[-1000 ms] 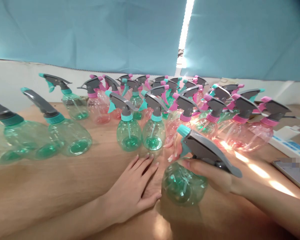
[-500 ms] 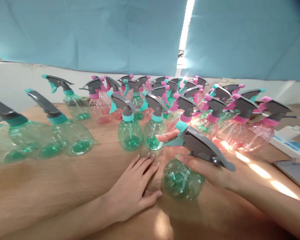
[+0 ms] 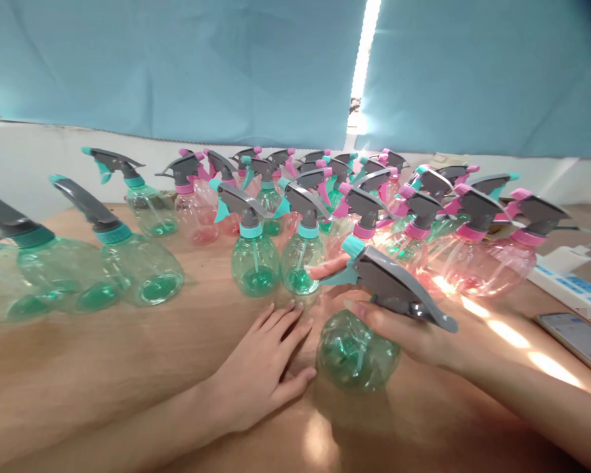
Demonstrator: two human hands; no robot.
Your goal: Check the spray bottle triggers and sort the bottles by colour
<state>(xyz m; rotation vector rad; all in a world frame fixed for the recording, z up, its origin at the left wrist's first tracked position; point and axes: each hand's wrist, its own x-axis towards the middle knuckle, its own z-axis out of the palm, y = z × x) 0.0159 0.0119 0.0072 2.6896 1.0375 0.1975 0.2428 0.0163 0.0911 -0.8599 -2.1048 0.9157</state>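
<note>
My right hand (image 3: 398,328) is closed round the neck of a green spray bottle (image 3: 357,358), below its grey and teal spray head. The index finger reaches out along the teal trigger, and the bottle leans, its nozzle toward the left. Flat on the wooden table (image 3: 152,394) lies my left hand (image 3: 261,368), fingers spread, palm down, just left of that bottle and holding nothing. Beyond the fingertips stand two upright green spray bottles, one on the left (image 3: 255,266) and one on the right (image 3: 303,263).
Several pink spray bottles (image 3: 502,266) and green ones crowd the back and right. More green spray bottles (image 3: 142,269) stand at the left. A white power strip (image 3: 571,279) and a phone (image 3: 578,338) lie at the right edge. A blue curtain (image 3: 177,72) hangs behind.
Almost nothing differs. The view has shifted very slightly; my right hand keeps its hold on the green spray bottle, and my left hand stays flat on the table.
</note>
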